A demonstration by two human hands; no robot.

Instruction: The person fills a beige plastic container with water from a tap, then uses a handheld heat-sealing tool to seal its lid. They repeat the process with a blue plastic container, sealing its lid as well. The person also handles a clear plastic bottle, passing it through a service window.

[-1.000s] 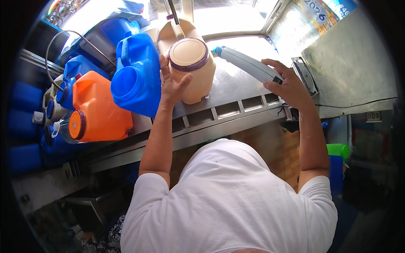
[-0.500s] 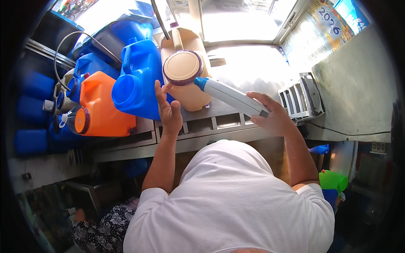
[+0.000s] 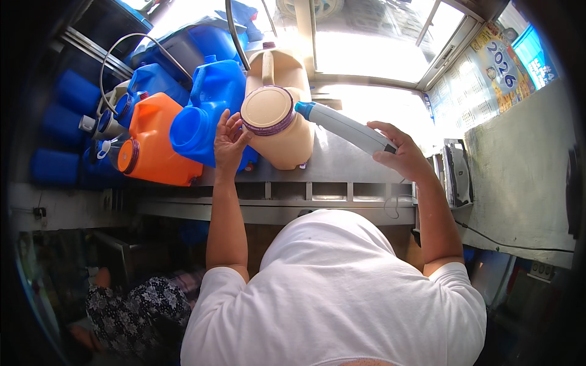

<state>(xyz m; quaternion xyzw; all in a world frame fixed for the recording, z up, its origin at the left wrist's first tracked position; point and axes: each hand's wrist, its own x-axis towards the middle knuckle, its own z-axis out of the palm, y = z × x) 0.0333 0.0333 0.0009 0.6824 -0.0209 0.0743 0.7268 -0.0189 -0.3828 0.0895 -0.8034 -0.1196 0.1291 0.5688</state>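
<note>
My right hand (image 3: 400, 152) is closed around a long grey heat gun (image 3: 348, 129) with a blue nozzle. The nozzle points left at the wide round cap (image 3: 267, 108) of a beige water jug (image 3: 287, 143), just apart from its right edge. A dark purple band (image 3: 274, 129) runs around that cap's rim. Beside the cap's left edge is my left hand (image 3: 229, 143), open, its fingers apart and thumb close to the rim; whether it touches cannot be made out. Behind this hand stands a blue jug (image 3: 213, 91) with a wide round mouth, tilted toward me.
An orange jug (image 3: 162, 140) and several blue containers crowd the left of the metal counter (image 3: 342, 165). A dark hose (image 3: 235, 33) hangs behind the beige jug. On the right, a vented appliance (image 3: 455, 174) stands by the wall. A person in flowered clothing (image 3: 140, 311) is at lower left.
My left hand has shifted left and turned toward the beige jug's cap. The heat gun stays in my right hand, its nozzle still by the cap. The whole view has swung slightly.
</note>
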